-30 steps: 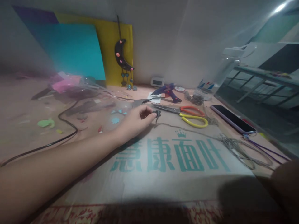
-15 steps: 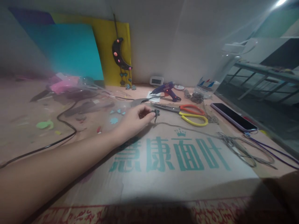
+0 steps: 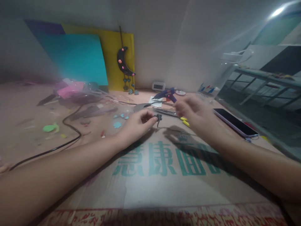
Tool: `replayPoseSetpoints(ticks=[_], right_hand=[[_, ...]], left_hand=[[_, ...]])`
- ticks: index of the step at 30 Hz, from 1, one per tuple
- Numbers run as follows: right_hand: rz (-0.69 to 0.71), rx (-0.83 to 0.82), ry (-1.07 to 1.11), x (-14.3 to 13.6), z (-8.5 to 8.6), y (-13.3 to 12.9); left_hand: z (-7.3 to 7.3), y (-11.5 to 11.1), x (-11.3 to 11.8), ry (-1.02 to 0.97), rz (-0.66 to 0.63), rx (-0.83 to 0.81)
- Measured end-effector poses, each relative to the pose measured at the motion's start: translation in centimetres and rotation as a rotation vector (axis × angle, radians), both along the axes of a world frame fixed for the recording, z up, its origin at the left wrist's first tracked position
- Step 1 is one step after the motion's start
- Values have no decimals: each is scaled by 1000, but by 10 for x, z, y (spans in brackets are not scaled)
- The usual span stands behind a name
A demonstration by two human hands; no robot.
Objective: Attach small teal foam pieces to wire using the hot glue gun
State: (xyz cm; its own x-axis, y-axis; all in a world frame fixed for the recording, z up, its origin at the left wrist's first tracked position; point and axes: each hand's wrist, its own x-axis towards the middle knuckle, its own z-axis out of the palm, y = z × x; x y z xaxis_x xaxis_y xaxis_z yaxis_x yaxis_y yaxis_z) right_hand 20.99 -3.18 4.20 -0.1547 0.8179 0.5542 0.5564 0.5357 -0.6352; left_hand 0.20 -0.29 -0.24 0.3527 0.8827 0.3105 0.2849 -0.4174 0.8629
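My left hand (image 3: 137,125) rests over the cardboard with thumb and fingers pinched on a small dark flower-shaped piece (image 3: 159,117). A short thin end hangs from that piece. My right hand (image 3: 196,114) is in the air to the right, smeared by motion, so its fingers cannot be made out. It covers most of the handles of the scissors (image 3: 168,112); a bit of yellow handle shows beneath it. Just behind the right fingertips lies a dark blue glue gun (image 3: 166,94) with a small red light. Light blue small shapes (image 3: 117,125) lie left of my left hand.
A phone (image 3: 235,123) lies at the right edge near a clear plastic jug (image 3: 207,89). A black cable (image 3: 70,124) crosses the left side. Behind, a dark crescent ornament (image 3: 123,62) hangs before yellow card (image 3: 110,56). A small white digital display (image 3: 158,86) stands by the wall.
My right hand and forearm have come in from the right, over the scissors and towards the glue gun. My left hand keeps its pinch on the dark flower-shaped piece.
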Motion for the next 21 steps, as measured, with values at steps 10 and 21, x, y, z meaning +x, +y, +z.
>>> replayPoseSetpoints(ticks=[10, 21], right_hand=[[356, -645, 396, -23, -30, 5], [275, -696, 321, -26, -33, 1]], left_hand=[[5, -5, 0, 9, 44, 76], [5, -6, -1, 30, 104, 140]])
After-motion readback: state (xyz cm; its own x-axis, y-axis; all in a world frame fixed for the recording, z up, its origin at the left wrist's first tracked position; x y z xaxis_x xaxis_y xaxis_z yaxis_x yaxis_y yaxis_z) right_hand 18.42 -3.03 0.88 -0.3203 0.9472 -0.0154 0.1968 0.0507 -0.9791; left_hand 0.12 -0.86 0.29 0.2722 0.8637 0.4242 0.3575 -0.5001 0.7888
